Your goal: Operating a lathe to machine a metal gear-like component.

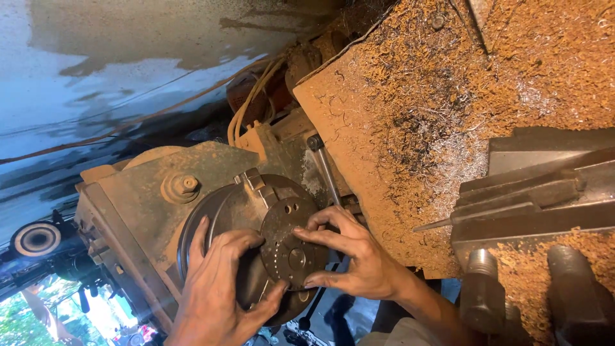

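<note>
Head cam looks down on a rusty old lathe, and the thing in hand is a dark round steel disc (291, 247) with a ring of small drilled holes and a centre bore, sitting flat against the face of the big grey lathe chuck (240, 214). I'd guess that disc is solid, stiff and fairly heavy for its size, maybe a bit greasy, so the rim is the sensible place to hold it, not the face.

Left hand (221, 282) is spread half open, thumb hooked under the disc's lower edge and fingers lying over the chuck rim left of the disc. Right hand (352, 256) is loosely curled, fingertips (301, 232) pressing the disc's right edge, pinching nothing. Right of the chuck sits the chip-covered orange lathe bed (416, 115) and a pointed grey cutting tool (442, 223).
</note>
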